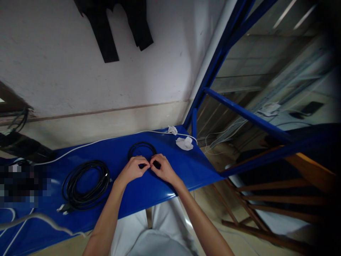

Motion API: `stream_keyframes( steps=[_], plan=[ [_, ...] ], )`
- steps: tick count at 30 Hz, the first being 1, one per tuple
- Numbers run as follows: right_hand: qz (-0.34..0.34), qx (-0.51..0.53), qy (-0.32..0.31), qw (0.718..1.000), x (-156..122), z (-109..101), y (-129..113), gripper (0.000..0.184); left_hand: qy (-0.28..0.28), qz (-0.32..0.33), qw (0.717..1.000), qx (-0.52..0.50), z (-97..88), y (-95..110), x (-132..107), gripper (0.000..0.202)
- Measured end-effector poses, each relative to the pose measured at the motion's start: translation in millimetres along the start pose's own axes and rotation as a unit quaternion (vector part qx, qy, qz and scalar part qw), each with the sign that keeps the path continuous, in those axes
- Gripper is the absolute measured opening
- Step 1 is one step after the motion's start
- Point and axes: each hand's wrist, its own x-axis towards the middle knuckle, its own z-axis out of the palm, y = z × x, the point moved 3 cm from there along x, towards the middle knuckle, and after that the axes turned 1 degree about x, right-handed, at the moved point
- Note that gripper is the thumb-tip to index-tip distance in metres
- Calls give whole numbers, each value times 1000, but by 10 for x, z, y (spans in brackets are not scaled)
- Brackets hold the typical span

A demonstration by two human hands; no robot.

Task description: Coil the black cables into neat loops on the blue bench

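A small coil of black cable (141, 148) lies on the blue table (125, 199). My left hand (132, 169) and my right hand (163, 168) meet at the coil's near edge. Both have their fingers curled and pinched on the cable, fingertips almost touching. A larger coil of black cable (85, 184) with a light plug at its end lies to the left of my left hand.
A white cable (106, 140) runs along the table's back edge by the wall. Two crumpled white tissues (184, 143) lie at the table's far right corner. A blue metal frame (239, 110) rises on the right, with wooden slats (266, 199) below it. Dark cloth (117, 25) hangs on the wall.
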Motion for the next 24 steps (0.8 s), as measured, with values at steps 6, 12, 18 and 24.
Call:
stream_keyframes(
  steps=[6,12,18,24],
  plan=[
    [-36,-6,-2,999,93,-77,-31,17,-5,19,997,68,36,90,-42,20],
    [-61,-112,-139,982,628,101,26,35,34,14,996,83,136,161,-220,18],
    [-121,-49,-210,969,897,383,116,25,103,28,993,59,202,123,-350,11],
    [-100,-12,-158,982,790,476,226,6,90,37,992,77,214,94,-344,13]
  ],
)
